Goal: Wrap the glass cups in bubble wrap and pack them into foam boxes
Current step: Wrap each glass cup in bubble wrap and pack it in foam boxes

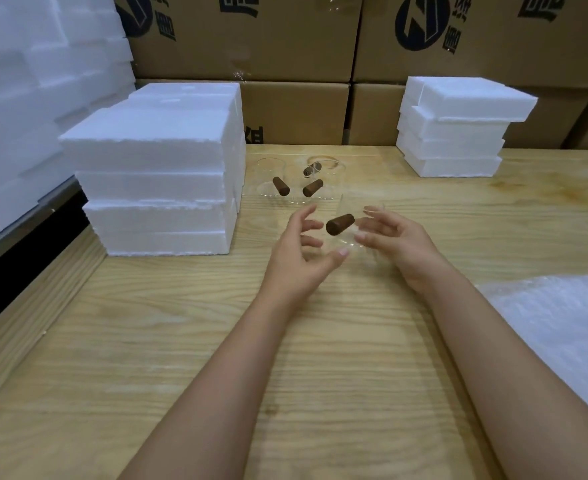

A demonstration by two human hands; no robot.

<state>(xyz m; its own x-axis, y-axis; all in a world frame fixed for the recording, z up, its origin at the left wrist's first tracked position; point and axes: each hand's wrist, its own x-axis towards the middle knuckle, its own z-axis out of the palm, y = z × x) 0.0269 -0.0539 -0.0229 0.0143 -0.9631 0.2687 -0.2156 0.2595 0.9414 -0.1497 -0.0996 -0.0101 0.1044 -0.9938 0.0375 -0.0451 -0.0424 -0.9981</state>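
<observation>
A clear glass cup with a brown wooden handle is tilted just above the wooden table, between my hands. My right hand grips the cup's right side, thumb on the rim and fingers on the wall. My left hand is beside the handle with its fingers spread, and its thumb tip lies near the cup's base. Three more glass cups with brown handles stand behind. White foam boxes are stacked at the left and at the back right. A bubble wrap sheet lies at the right.
Cardboard boxes form a wall behind the table. More foam pieces are piled at the far left. The table's left edge drops to a dark gap. Bare wooden tabletop spreads in front of me.
</observation>
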